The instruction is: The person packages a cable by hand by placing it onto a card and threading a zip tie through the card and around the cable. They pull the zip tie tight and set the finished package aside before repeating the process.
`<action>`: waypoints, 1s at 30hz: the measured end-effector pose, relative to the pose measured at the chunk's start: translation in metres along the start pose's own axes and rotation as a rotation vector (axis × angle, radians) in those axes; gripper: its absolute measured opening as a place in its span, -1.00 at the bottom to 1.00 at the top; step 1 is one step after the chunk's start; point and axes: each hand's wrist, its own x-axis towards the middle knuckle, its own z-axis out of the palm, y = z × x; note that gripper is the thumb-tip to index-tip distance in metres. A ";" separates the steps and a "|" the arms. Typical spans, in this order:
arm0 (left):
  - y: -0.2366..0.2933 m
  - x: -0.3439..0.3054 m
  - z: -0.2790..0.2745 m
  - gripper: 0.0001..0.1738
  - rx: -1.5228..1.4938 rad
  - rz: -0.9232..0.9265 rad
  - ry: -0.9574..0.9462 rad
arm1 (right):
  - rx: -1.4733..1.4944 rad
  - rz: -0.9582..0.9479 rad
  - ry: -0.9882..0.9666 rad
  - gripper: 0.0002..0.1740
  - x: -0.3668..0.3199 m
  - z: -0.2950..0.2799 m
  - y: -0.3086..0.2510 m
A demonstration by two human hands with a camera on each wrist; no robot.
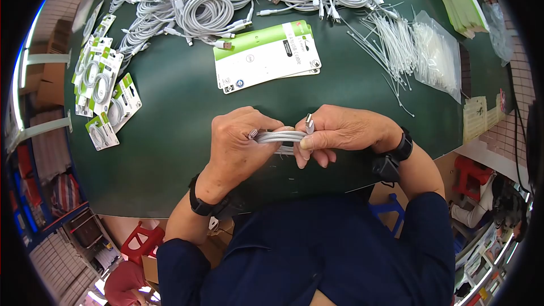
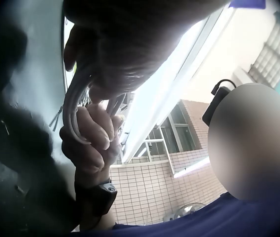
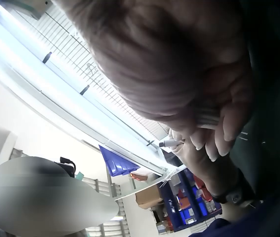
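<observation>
A coiled white USB cable is stretched between the two hands, above the table's near edge. My left hand grips one end of the coil, where a small plug pokes out by the thumb. My right hand pinches the other end between thumb and fingers, and a metal-tipped USB plug stands up there. In the left wrist view the cable loops bend round between both hands. The right wrist view shows a short stretch of cable under the palm; the rest is hidden.
On the green table lie printed cable cards ahead of the hands. Behind them is a heap of coiled cables. Carded cables lie at left; loose zip ties, a bag of ties and green-white cards at right.
</observation>
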 end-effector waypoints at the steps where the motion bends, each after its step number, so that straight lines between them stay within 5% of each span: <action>1: -0.002 0.000 0.005 -0.88 -0.035 -0.029 0.031 | 0.049 -0.037 0.032 -0.57 0.001 0.004 0.005; 6: -0.001 0.007 0.013 -0.85 -0.190 -0.274 0.148 | 0.043 -0.007 0.275 -0.70 0.006 0.024 -0.010; 11: -0.005 0.011 0.010 -0.79 -0.384 -0.394 0.082 | 0.054 -0.087 0.236 -0.65 0.018 0.025 0.005; 14: -0.021 0.009 0.011 -0.75 -0.041 0.017 0.214 | 0.014 -0.110 0.247 -0.52 0.018 0.015 0.002; 17: -0.015 0.014 0.003 -0.72 0.193 0.084 0.214 | -0.031 -0.140 0.190 -0.50 0.019 0.017 0.003; 24: -0.008 0.013 0.009 -0.75 0.012 -0.151 0.137 | -0.094 -0.049 0.291 -0.47 0.015 0.032 -0.026; 30: -0.008 0.022 0.002 -0.70 0.021 -0.052 0.146 | -0.116 -0.159 0.280 -0.48 0.013 0.019 -0.013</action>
